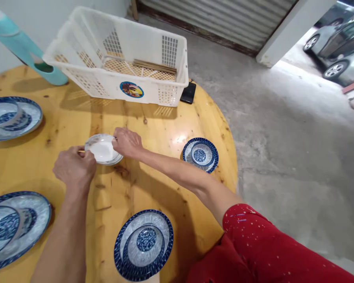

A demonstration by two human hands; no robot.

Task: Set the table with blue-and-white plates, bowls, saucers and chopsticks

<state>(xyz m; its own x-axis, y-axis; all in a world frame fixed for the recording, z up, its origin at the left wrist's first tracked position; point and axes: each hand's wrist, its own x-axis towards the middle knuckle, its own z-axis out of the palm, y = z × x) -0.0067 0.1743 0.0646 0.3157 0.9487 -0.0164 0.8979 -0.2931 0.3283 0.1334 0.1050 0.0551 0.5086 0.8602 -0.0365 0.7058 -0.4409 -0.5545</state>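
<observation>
A small white bowl (102, 150) is held just over the middle of the wooden table, with what looks like a plate edge showing beneath it. My left hand (76, 165) pinches its left rim between thumb and fingers. On the opposite side, my right hand (126, 142) grips the right rim, fingers closed. Nearest to my body is a blue-patterned plate (167, 239) with a matching bowl (132, 247) on it. A smaller blue-rimmed plate (188, 149) bearing a little bowl (208, 151) lies right of my right hand.
A white plastic basket (103, 88) with chopsticks (155, 67) inside stands at the back, a black phone (188, 93) beside it. A turquoise object (17, 43) leans at the far left. Two more blue plates with bowls line the left. The round table (162, 188) ends at the right.
</observation>
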